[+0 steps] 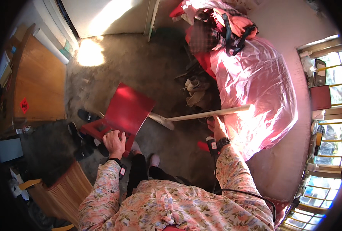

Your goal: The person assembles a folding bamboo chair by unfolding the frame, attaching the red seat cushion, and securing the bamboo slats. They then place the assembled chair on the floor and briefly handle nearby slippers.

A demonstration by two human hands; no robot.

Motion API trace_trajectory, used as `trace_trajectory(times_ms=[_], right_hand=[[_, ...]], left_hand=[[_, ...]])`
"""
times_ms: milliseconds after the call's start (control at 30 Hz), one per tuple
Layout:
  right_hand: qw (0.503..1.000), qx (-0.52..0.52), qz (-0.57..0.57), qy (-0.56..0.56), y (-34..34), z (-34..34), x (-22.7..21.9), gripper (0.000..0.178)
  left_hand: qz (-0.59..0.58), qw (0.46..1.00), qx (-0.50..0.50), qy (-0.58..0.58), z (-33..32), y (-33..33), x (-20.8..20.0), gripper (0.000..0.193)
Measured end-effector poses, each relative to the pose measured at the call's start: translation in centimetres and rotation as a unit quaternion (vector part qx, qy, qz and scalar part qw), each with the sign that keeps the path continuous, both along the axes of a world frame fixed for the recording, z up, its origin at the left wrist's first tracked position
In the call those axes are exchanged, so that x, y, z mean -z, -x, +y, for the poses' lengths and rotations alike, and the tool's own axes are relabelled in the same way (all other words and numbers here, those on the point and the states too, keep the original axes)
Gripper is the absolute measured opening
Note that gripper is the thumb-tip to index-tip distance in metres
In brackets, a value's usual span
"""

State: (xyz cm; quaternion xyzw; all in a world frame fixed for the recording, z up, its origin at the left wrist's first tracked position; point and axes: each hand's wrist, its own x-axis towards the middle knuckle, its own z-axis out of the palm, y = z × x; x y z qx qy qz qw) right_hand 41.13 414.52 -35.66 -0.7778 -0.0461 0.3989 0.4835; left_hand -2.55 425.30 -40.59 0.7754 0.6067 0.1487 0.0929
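My left hand [114,144] is closed over the top edge of a red chair [129,104], its fingers curled round the slotted back. The chair's flat seat faces up in front of me, a little left of the middle. My right hand [218,129] is closed at a long pale wooden handle [194,116], fingers at its underside. That handle runs from a short wooden crosspiece [161,120] beside the chair to over the pink cover at the right, like a T-shaped tool. How tightly the right fingers wrap it is partly hidden.
A pink-covered bed [255,88] with piled clothes and a bag [236,23] stands at right. Pale shoes [196,90] lie beside it. Dark slippers [87,115] are left of the chair. A wooden cabinet [40,77] and a striped chair [69,188] stand at left.
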Motion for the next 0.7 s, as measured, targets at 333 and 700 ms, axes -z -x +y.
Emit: trace_trajectory(times_ms=[333,700], right_hand=[[0.997,0.042,0.021,0.054,1.7,0.6,0.8,0.047],[0.991,0.068,0.101,0.054,-2.1,2.9,4.4,0.035]], left_hand=[[-0.047,0.996,0.025,0.069,0.3,1.1,-0.9,0.042],[-0.614,0.658,-0.333,0.283,-1.3,4.4,1.5,0.044]])
